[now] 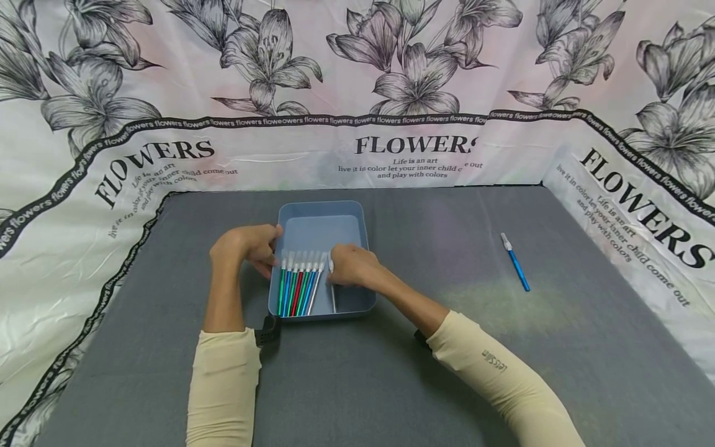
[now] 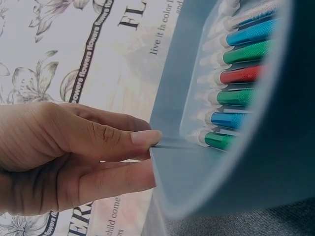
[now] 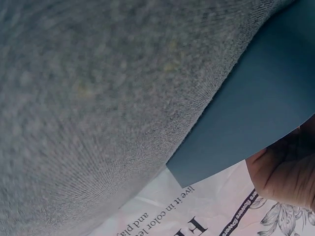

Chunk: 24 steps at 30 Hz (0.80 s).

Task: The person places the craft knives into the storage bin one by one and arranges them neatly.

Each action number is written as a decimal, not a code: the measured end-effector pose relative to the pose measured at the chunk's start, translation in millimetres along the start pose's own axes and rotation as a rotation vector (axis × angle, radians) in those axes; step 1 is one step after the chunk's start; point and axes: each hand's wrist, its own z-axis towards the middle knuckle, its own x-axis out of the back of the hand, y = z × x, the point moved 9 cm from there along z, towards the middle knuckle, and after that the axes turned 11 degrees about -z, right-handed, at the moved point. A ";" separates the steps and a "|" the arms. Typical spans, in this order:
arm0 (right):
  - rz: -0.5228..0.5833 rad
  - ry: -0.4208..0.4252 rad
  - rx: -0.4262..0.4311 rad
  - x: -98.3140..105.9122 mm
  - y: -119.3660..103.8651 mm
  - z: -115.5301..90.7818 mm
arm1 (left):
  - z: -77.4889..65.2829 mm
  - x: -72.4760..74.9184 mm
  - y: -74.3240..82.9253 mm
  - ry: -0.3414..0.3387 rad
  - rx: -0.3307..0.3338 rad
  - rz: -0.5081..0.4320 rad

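A blue-grey tray (image 1: 321,208) lies on the table with a row of capped craft knives (image 1: 298,285) in its front left part. Their knurled handles (image 2: 243,74) are green, blue, red and silver, with clear caps. My left hand (image 1: 251,247) pinches the tray's left wall between thumb and fingers, also plain in the left wrist view. Inside the tray, my right hand (image 1: 353,266) holds a silver craft knife (image 1: 333,298) by its upper end, just right of the row. In the right wrist view the tray wall (image 3: 236,123) hides most of that hand.
A blue craft knife (image 1: 517,267) with a clear cap lies alone on the grey cloth (image 1: 436,372), to the right of the tray. White flower-printed sheeting (image 1: 313,149) stands along the back and both sides of the table.
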 end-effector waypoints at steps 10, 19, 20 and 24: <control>0.091 -0.004 0.159 -1.7 -17.9 0.9 | -0.6 -0.8 -0.5 -0.012 0.000 -0.015; 0.094 -0.026 0.185 -2.7 -19.7 -1.9 | -0.9 -0.4 -0.4 -0.018 0.001 -0.031; 0.096 -0.031 0.192 -2.8 -19.5 -2.7 | -1.0 -0.4 -0.3 -0.019 0.001 -0.037; 0.092 -0.027 0.230 0.4 -18.7 -6.7 | -1.3 0.0 -0.7 -0.021 0.002 -0.028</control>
